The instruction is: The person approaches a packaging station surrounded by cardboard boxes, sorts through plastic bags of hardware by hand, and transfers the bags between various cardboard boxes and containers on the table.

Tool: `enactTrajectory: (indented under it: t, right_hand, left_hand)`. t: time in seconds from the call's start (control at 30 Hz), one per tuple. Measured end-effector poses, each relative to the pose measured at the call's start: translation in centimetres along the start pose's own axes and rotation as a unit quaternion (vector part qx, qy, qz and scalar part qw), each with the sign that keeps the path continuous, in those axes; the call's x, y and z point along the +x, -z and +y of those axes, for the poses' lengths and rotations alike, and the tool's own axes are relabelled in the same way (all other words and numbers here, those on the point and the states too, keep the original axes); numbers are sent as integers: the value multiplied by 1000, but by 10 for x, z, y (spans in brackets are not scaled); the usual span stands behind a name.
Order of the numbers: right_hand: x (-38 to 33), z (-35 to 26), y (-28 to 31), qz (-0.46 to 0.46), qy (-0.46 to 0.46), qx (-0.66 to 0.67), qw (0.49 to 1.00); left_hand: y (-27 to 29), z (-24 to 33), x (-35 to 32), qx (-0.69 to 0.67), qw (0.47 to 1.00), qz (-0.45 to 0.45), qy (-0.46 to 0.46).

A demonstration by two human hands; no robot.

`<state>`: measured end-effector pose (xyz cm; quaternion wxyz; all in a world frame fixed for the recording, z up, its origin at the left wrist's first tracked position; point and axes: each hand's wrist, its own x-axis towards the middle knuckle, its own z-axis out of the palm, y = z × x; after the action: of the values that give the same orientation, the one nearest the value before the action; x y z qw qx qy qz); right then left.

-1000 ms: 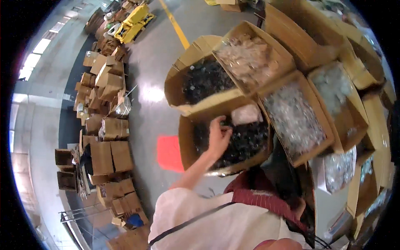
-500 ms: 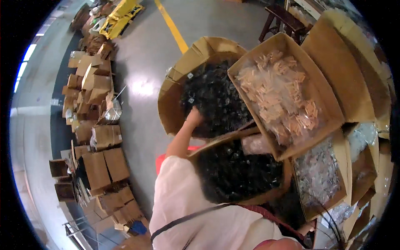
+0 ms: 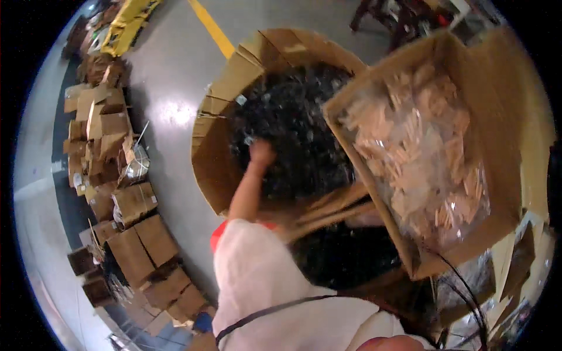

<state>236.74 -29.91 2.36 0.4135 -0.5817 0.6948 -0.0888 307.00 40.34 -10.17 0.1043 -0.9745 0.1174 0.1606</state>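
Observation:
My left hand (image 3: 261, 153) reaches down into a large cardboard carton (image 3: 209, 161) full of small black pieces (image 3: 301, 120). It is at the surface of the pieces, near the carton's left side. Motion blur smears the fingers, so whether they hold a piece cannot be made out. A few pale, clear-looking bits lie among the black ones. Nearer to me, a second carton holds more black pieces (image 3: 345, 251). My right hand is not visible.
At the right, an open cardboard box (image 3: 383, 225) of clear-bagged tan-orange pieces (image 3: 430, 152) overlaps both cartons. Stacked cardboard boxes (image 3: 137, 248) line the left. A dark wooden stool (image 3: 395, 23) and a yellow floor line (image 3: 212, 29) are farther off. Something red (image 3: 218, 234) shows beside my sleeve.
The whole view has shifted, and the box of tan-orange pieces looks larger and lower. My left hand stays in the big carton. My right hand, partly seen low at the right before, is out of sight.

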Motion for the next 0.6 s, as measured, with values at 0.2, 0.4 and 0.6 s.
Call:
enactTrajectory:
  t: [0.2,0.4,0.6]
  right_hand:
    - [7,12,50,44,7,-6,999]
    - [33,51,37,79,31,25,996]
    - [102,123,22,100,114,-16,988]
  left_hand:
    - [198,25,-52,-897,440,17,-28]
    - [299,78,-134,-902,149,-150,-376]
    - [268,245,-248,-450,675,-522,-265]
